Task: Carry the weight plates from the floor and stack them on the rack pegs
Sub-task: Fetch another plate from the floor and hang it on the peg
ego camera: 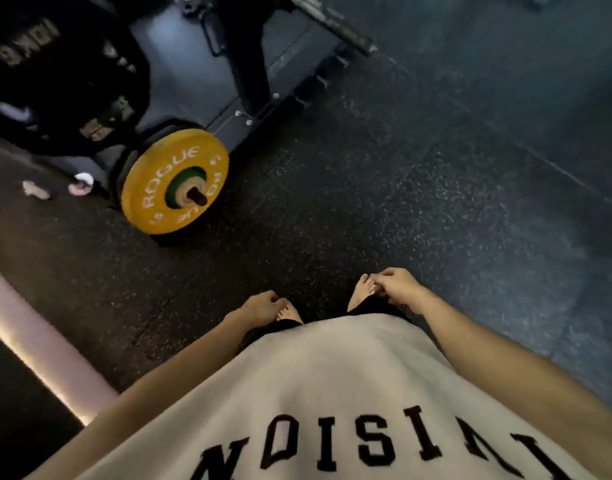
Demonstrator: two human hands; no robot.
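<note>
A yellow weight plate [159, 199] hangs on a low rack peg [197, 196] at the left, with a smaller green plate [185, 178] in front of it on the same peg. Large black plates [62, 81] hang higher on the rack at the top left. My left hand [263, 304] hangs by my side with fingers loosely curled, holding nothing. My right hand [399, 287] hangs the same way, also empty. Both hands are well away from the plates, above my bare feet [361, 292].
The black rack frame [252, 74] stands on a dark platform at the top centre. A bar end [335, 24] sticks out at the top. Speckled rubber floor [401, 168] spreads to the right. A lit strip [30, 362] runs along the lower left. Small pale objects [37, 190] lie on the floor at the left.
</note>
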